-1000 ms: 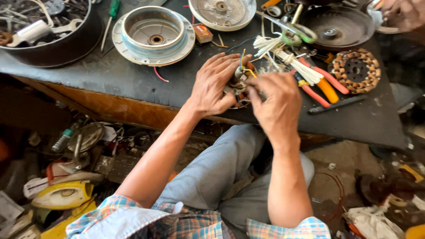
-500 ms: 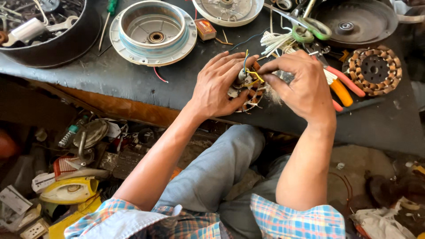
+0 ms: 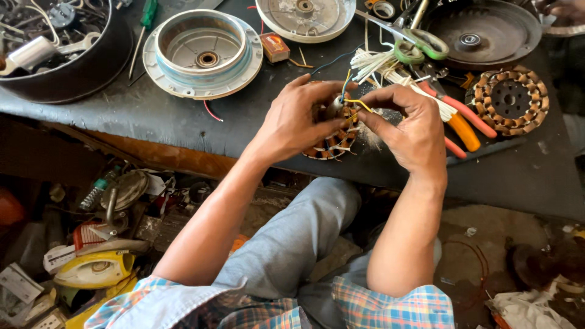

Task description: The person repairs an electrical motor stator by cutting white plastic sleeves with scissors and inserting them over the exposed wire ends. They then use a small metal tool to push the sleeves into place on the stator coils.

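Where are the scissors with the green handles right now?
In the head view, the green-handled scissors lie at the far right of the dark table, beyond the right hand, between the white cover plate and the dark round pan.

Bright daylight from upper right, soft shadows, sharp focus, dim lower-left floor.

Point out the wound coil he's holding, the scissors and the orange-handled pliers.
Wound coil (image 3: 332,146), head view, lower copper windings.
Scissors (image 3: 420,44), head view, green handle loops.
Orange-handled pliers (image 3: 466,131), head view, orange grip.
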